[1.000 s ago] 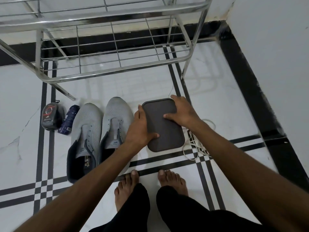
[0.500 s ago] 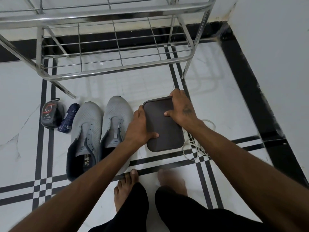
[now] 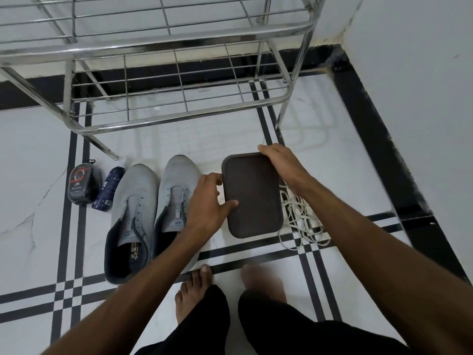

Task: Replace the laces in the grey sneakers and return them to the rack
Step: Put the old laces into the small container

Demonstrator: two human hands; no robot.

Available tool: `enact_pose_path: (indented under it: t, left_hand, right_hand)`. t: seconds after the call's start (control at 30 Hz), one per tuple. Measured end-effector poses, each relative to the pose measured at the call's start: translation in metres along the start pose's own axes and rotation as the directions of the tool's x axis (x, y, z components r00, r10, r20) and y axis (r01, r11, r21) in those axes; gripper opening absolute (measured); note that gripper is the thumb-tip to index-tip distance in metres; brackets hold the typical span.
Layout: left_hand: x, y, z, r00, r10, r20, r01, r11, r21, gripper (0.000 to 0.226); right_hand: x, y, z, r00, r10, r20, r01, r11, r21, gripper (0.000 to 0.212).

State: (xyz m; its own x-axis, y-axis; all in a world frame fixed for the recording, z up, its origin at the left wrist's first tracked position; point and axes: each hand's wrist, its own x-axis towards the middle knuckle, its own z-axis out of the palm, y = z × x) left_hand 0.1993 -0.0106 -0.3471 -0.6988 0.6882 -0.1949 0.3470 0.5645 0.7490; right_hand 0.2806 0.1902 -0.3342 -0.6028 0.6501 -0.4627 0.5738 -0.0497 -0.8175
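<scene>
The left hand is gripping the left long edge of a dark rectangular tray, thumb lying across its top face and fingers curled at the rim. The right hand is gripping the tray's far right corner, fingers wrapped over the rim. Both forearms are reaching forward and down from the near edge of the view, the person crouching with bare feet just near of the tray.

Just right of the tray, a loose tangle of white laces is lying on the tiled floor, partly under the right wrist. Just left of the left hand, the two grey sneakers are standing side by side, toes pointing far, eyelets bare and no lace threaded. Further left, a dark round-topped case and a small dark blue tube are lying beside the sneakers. The steel rack is standing far of everything, its lower shelf holding no shoes.

This looks like setup: the tray is being positioned, and lacing is not yet begun. The next move probably calls for freeing both hands, picking one lace out of the tangle, and starting at the farthest eyelets.
</scene>
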Motion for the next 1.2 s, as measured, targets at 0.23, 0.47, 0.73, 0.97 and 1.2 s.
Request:
enact_pose_path:
  t: [0.23,0.47,0.73,0.97,1.2]
  left_hand:
    - [-0.001,0.004,-0.008,0.98,0.008,0.2,0.052,0.954,-0.295,0.043]
    - [-0.007,-0.001,-0.012,0.965,-0.055,0.256,0.156,0.907,-0.391,0.037]
    - [-0.012,0.001,-0.009,0.962,-0.104,0.252,0.204,0.89,-0.408,0.034]
    - [-0.014,0.006,-0.018,0.952,-0.026,0.306,0.16,0.892,-0.423,0.034]
    - [-0.031,0.016,-0.035,0.939,0.26,0.226,-0.159,0.909,-0.384,0.033]
  right_hand:
    - [-0.003,-0.004,0.002,0.997,0.044,0.068,-0.05,0.994,0.094,0.06]
    - [-0.01,0.006,-0.001,0.992,0.116,-0.05,-0.089,0.922,0.377,0.025]
    - [-0.028,0.059,-0.016,0.969,0.221,0.114,-0.244,0.935,0.259,0.022]
    - [-0.03,0.06,-0.019,0.974,0.095,0.207,-0.076,0.992,-0.098,0.021]
    - [-0.019,0.048,-0.024,0.997,0.064,0.045,-0.049,0.959,-0.281,0.025]
